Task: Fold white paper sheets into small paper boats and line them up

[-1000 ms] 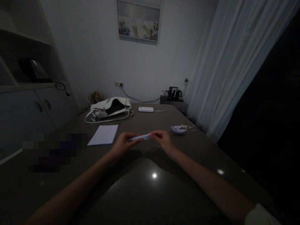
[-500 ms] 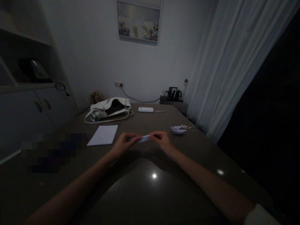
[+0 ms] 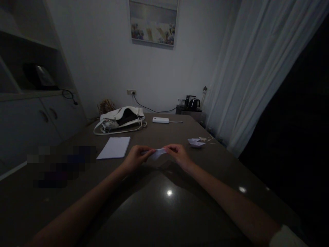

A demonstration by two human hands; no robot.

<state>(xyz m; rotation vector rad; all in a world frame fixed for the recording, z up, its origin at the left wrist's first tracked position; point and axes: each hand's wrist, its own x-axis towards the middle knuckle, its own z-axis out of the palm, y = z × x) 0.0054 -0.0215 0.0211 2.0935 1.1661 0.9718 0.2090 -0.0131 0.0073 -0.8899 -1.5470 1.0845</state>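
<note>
A small piece of folded white paper (image 3: 158,153) is stretched between my two hands, just above the dark table. My left hand (image 3: 137,157) pinches its left end between thumb and fingers. At the other end, my right hand (image 3: 178,154) grips it the same way. The fingers cover both ends, so the full shape of the folds is hidden. To the right of my right hand sits a folded white paper boat (image 3: 196,142). A stack of white paper sheets (image 3: 114,147) lies to the left of my left hand.
A white handbag (image 3: 120,120) lies open at the back left of the table (image 3: 154,212). Behind my hands is a white power bank (image 3: 160,120) with a short cable. Small pale scraps (image 3: 207,139) lie near the right edge. A blurred-out patch covers the left side.
The folded paper between my hands now shows a wider part hanging below its top edge. Both hands have stayed nearly in place, and the view has shifted slightly.
</note>
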